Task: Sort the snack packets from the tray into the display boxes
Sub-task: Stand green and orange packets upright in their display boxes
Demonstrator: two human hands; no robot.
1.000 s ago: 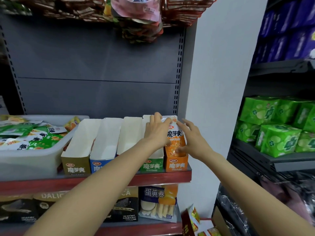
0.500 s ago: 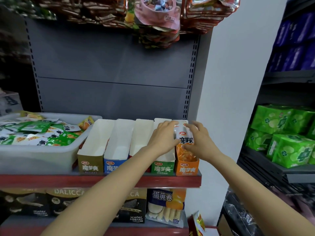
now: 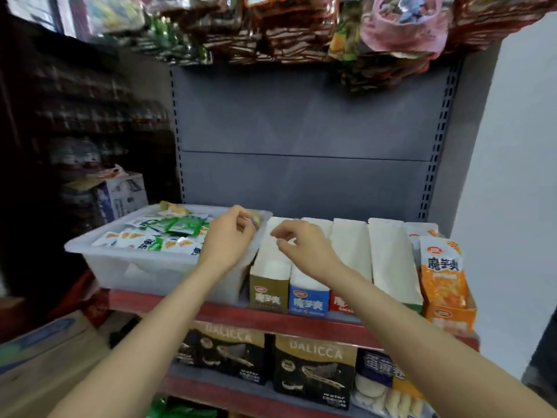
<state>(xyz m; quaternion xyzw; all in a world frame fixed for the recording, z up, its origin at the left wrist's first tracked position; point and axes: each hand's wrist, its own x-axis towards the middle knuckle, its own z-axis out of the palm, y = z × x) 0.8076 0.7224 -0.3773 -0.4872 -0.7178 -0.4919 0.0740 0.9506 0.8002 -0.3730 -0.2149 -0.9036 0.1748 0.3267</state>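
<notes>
Only the orange box (image 3: pixel 449 315) holds packets — four boxes sit empty, the tray (image 3: pixel 126 267) full; left hand (image 3: pixel 229 239) pinches a packet (image 3: pixel 255 218), right hand (image 3: pixel 304 248) loosely curled, empty.

Red box (image 3: pixel 342 303) front half hidden (behind forearm), hanging packets (image 3: pixel 301 25) blurred

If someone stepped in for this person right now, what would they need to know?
Left hand: over the tray's right end, fingers curled at a packet by the rim; whether it grips is unclear.
Right hand: over the brown box, loosely curled, holding nothing.
Things: green and white packets lie piled in the tray. Five boxes stand in a row to its right.
Done: orange packets stand in the orange box at the far right.
Left: the brown, blue, red and fourth boxes look empty; the tray's packets need sorting into them.
</notes>
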